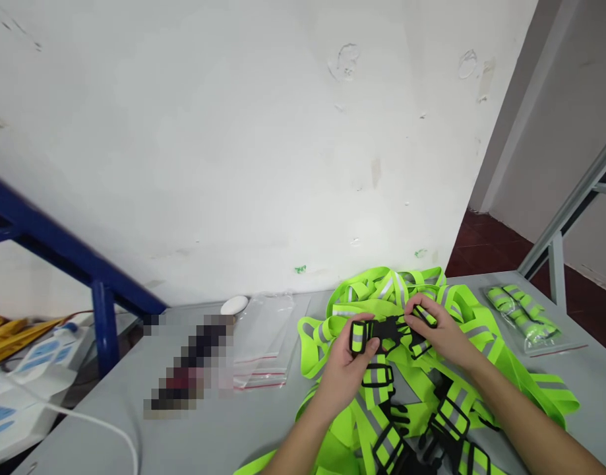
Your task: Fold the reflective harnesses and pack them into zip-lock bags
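Observation:
My left hand (346, 363) grips a black plastic side-release buckle (388, 330) at the left, with thumb and fingers closed round it and its webbing slider. At the buckle's other end, my right hand (438, 333) pinches a black fitting and a bit of strap. Whether the buckle's halves are fully joined I cannot make out. Beneath both hands lies a tangled heap of neon yellow-green reflective straps (382, 290) with grey stripes. Several more black buckles and sliders (451, 419) lie among the straps, close to my forearms.
Clear zip bags (263, 336) with red seals lie left of the heap, beside a white round object (234, 305). A bag of folded reflective straps (523, 313) sits at the right. White wall stands behind the grey table (194, 439); a blue frame (102, 284) and white cable (95, 422) are left.

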Tool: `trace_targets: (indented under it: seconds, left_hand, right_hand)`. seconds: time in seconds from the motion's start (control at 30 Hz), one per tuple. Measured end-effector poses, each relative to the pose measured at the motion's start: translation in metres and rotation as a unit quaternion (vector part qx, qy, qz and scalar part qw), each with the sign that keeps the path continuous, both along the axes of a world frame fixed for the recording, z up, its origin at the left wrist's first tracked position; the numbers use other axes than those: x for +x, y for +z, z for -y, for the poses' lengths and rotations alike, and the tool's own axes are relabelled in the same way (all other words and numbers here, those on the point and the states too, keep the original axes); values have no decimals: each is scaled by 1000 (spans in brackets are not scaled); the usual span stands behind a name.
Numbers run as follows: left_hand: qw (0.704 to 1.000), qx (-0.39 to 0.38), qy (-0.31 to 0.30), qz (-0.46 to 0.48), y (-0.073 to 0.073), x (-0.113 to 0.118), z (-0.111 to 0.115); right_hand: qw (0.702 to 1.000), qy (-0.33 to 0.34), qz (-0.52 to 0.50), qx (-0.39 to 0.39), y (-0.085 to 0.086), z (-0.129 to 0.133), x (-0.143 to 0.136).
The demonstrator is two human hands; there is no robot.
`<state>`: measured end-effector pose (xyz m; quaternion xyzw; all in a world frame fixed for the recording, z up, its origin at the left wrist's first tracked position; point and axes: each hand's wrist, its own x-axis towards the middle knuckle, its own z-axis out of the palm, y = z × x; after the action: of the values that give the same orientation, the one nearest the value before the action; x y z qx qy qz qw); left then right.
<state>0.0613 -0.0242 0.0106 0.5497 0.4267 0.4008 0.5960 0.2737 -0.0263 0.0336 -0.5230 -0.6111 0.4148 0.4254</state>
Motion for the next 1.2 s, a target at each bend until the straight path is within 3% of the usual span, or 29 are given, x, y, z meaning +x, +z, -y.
trace_targets:
  seconds: [0.3,0.43,0.67,0.77,0.9,0.97,1.1,1.2]
  left_hand:
    - [996,57,-46,-52,-4,4,2]
    - [995,60,-49,-65,-2,5,5]
    - [996,63,-5,-69,1,-2,2]
    - [979,154,18,-130,3,-9,-2]
    - [906,366,85,-195,4,-14,-2]
    - [884,421,72,-189,3,-15,1]
    - [907,386,-7,-170,4,-18,6]
    - [915,318,-14,-248,19,-28,2]
  right_hand:
    - [997,72,26,-14,-13,6,-10]
    - [996,83,24,-30,-11,6,-10]
    - [997,65,20,-19,-1,2,9]
    - [994,107,-4,7,-4,-3,22]
    - [988,147,-43,-2,-1,-5,39]
    - [987,156,-18,-36,6,-3,46]
    - [967,211,90,-109,23,9,61]
    - [956,214,147,-138,41,18,76]
